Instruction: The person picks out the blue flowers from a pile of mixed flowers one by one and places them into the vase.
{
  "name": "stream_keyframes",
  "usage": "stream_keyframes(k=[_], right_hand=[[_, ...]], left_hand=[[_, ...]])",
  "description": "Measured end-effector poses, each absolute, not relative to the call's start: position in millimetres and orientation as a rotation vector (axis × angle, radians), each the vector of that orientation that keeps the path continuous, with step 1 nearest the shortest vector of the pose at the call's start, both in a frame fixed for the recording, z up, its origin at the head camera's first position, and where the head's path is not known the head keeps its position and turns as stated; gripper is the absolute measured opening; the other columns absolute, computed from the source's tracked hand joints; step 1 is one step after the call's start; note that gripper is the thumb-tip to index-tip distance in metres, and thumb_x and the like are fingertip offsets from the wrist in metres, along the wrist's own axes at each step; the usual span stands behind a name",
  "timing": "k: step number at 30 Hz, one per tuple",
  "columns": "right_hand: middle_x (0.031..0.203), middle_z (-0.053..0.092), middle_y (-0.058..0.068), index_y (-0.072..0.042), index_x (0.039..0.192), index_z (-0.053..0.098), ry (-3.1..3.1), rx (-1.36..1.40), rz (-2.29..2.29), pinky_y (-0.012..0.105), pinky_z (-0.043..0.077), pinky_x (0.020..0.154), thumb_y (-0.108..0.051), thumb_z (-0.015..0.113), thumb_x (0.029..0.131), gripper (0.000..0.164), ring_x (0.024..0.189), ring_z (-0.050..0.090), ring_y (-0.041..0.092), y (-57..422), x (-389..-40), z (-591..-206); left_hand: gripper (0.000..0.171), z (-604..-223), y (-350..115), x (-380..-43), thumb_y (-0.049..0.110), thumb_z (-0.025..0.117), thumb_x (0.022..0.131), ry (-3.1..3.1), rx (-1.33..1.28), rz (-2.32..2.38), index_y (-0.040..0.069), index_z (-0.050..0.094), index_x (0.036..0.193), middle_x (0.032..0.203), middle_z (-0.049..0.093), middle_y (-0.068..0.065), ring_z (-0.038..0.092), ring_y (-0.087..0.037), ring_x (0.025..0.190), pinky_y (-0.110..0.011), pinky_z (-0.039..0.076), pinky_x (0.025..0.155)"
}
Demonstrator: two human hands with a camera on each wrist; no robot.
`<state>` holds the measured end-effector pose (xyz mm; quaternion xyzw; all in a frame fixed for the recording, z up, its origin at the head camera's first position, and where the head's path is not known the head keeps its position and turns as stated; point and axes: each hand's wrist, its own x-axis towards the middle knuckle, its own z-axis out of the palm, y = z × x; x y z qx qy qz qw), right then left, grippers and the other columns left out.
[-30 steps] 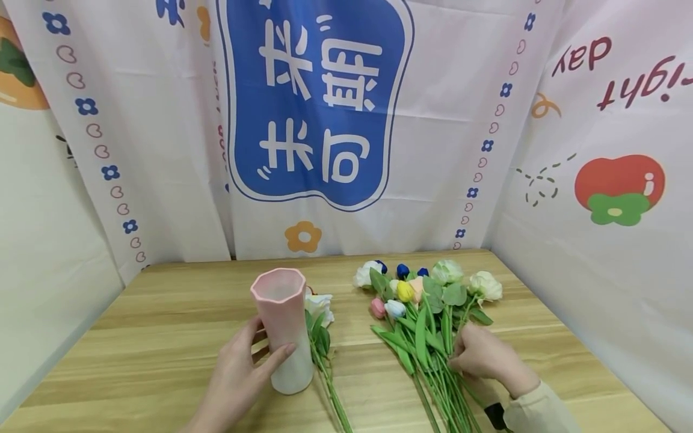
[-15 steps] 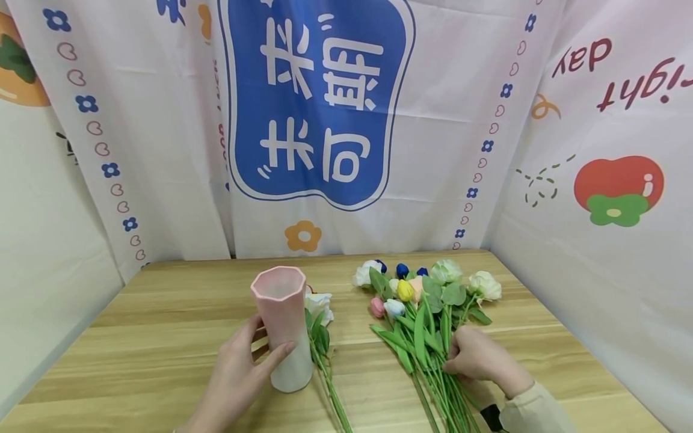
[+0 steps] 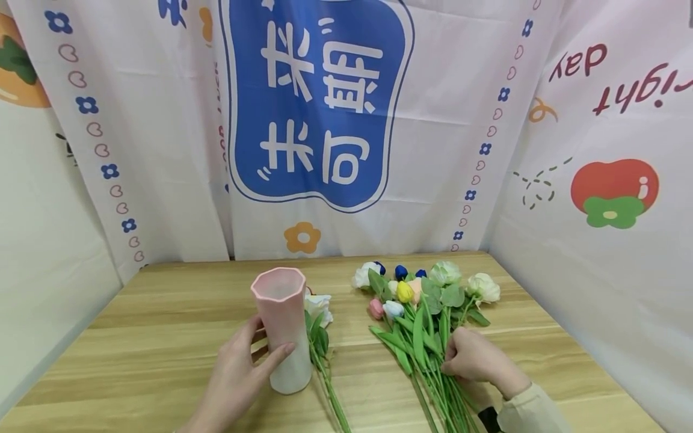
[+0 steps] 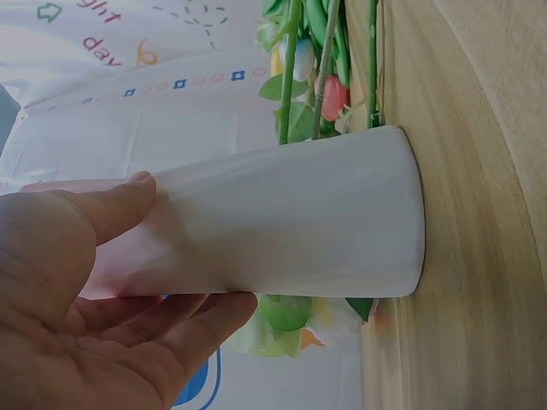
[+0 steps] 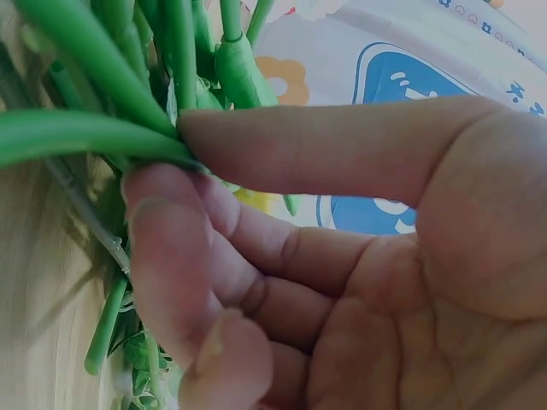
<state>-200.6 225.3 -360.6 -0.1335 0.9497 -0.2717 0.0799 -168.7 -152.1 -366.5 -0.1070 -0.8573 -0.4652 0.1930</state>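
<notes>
A tall vase (image 3: 289, 355), pink at its rim and white below, stands upright on the table. My left hand (image 3: 238, 367) grips it from the left, its thumb across the near side and its fingers round the far side. On the right lies a bunch of artificial flowers (image 3: 419, 340) with long green stems. Over these stems, my right hand (image 3: 479, 361) pinches a green flower stem (image 5: 77, 132) between thumb and index finger, as the right wrist view shows. Which bloom this stem carries is hidden among the leaves.
A single white flower (image 3: 318, 310) lies just right of the vase, its stem running toward the front edge. Tulip heads and pale roses (image 3: 483, 287) fan out at the back of the bunch. Printed cloth (image 3: 433, 150) hangs behind the wooden table (image 3: 162, 337).
My right hand has shifted slightly left along the stems. The left hand and the vase stay where they were.
</notes>
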Motion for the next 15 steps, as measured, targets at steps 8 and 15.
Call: stream_keyframes(k=[8, 15], right_hand=[[0.047, 0.049, 0.000, -0.007, 0.054, 0.053, 2.844, -0.394, -0.863, 0.026, 0.042, 0.041, -0.001, 0.065, 0.071, 0.022, 0.040, 0.042, 0.011, 224.3, -199.6, -361.8], [0.043, 0.038, -0.003, -0.010, 0.051, 0.047, 2.886, -0.360, -0.843, 0.023, 0.038, 0.040, -0.001, 0.063, 0.074, 0.030, 0.037, 0.031, 0.008, 222.3, -201.9, -360.4]], left_hand=[[0.061, -366.3, -152.1, -166.8, 0.033, 0.072, 0.074, -2.409, -0.295, -1.305, 0.007, 0.046, 0.123, 0.118, 0.052, -0.008, 0.054, -0.024, 0.100, -0.030, 0.052, 0.077], [0.059, -364.6, -152.0, -165.9, 0.034, 0.071, 0.075, -2.400, -0.305, -1.285, 0.009, 0.046, 0.122, 0.116, 0.052, -0.007, 0.055, -0.023, 0.100, -0.028, 0.052, 0.076]])
